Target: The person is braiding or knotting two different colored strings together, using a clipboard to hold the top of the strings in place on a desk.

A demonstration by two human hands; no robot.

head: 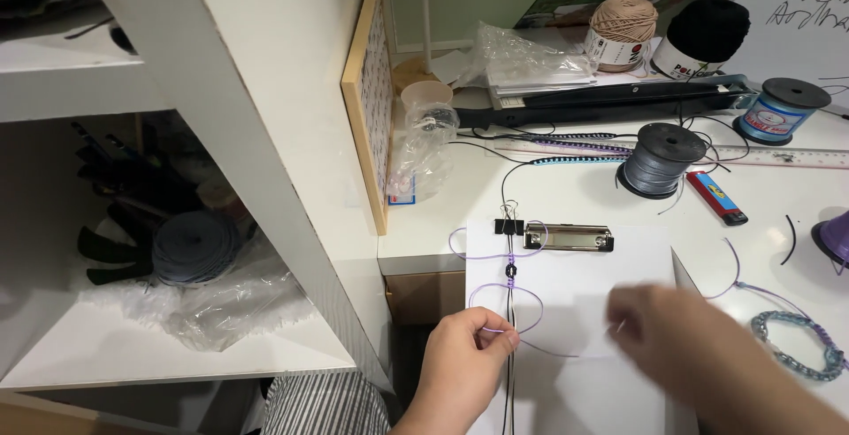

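left hand (464, 360) grip pinched shut on lilac cord (508, 298) beside black core cords (510, 347) on clipboard (584, 311); right hand (672, 338) blurred, grip unclear. keep loop flat, tension even.

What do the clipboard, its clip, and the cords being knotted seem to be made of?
Clipboard: a smooth matte white board, probably plastic or coated hardboard. Clip: metal, going by its shiny silver glare. Purple cord pinched by the left hand: thin and glossy, likely waxed or synthetic. Black cords: similar and darker; the material is unclear.
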